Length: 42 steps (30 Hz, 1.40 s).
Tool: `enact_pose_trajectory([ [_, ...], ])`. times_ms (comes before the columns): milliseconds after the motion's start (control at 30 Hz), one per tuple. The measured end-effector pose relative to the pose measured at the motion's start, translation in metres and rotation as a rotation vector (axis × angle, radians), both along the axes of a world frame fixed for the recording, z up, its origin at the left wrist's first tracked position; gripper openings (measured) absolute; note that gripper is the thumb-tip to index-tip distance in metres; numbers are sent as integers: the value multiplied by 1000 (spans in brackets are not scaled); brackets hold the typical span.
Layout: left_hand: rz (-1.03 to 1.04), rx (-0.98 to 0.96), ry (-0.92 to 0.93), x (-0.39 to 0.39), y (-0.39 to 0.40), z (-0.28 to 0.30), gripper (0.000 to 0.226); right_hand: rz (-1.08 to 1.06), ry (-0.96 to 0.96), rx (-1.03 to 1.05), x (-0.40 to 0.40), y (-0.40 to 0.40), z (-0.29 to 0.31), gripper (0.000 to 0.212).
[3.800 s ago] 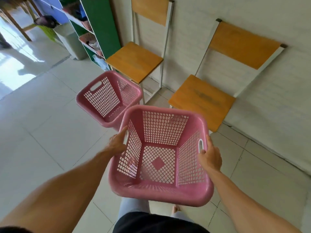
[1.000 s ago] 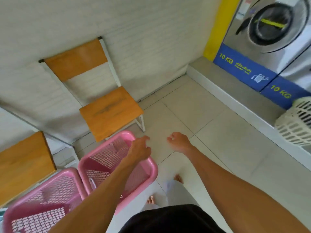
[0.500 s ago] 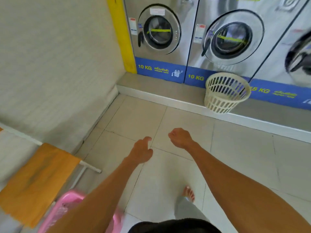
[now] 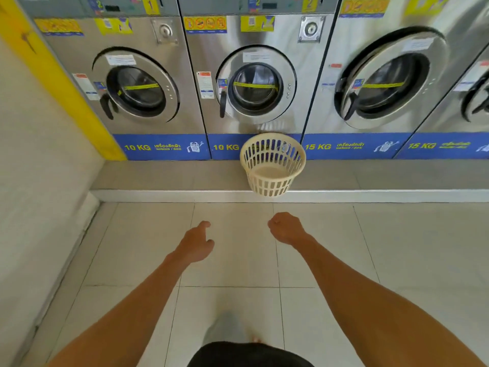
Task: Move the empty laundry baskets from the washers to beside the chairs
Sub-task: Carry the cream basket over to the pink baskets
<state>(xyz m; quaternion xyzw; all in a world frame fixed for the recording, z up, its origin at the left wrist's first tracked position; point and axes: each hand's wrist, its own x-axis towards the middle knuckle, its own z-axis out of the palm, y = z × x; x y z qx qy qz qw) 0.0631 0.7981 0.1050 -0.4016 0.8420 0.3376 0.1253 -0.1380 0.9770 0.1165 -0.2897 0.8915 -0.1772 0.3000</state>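
Observation:
A round cream laundry basket [image 4: 272, 165] stands empty on the raised grey step [image 4: 164, 178], in front of the second washer [image 4: 254, 83]. It leans slightly toward me at the step's edge. My left hand [image 4: 197, 243] hovers over the floor tiles below and left of the basket, fingers loosely apart and holding nothing. My right hand [image 4: 285, 229] hangs just below the basket, curled into a loose fist with nothing in it. Both hands are apart from the basket. The pink baskets and the chairs are out of view.
Several steel front-loading washers line the back, with closed doors and blue 10 KG and 15 KG panels. A white wall [image 4: 39, 186] and a yellow strip [image 4: 53, 75] close the left side. A white curb [image 4: 370, 196] edges the step above the tiled floor [image 4: 238, 274].
The second pink basket was set down beside the first by the chairs and let go. The view has swung right to face the washers, and the cream basket is now straight ahead and closer.

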Motion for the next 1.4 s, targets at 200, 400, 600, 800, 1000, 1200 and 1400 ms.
enact_pose_trajectory([
  [200,-37,64,47,-102,-32,-14,64,-95,-56,53,-77,-21,-20,30],
  [400,-58,128,21,-200,-83,-43,72,-135,-20,62,-172,-60,-39,33],
  [600,-59,213,-75,-276,-139,-56,74,-197,-61,145,-247,-106,-52,28],
  [800,-65,269,-118,-334,-175,-60,75,-293,-152,150,-297,-132,-60,33],
  [1000,-48,272,-141,-384,-193,-69,72,-310,-225,136,-351,-149,-67,45],
  [1200,64,240,-142,-441,-195,-79,67,-217,-268,170,-428,-158,-89,49],
  [1400,246,221,-166,-503,-187,-92,59,-85,-295,202,-512,-166,-119,44],
])
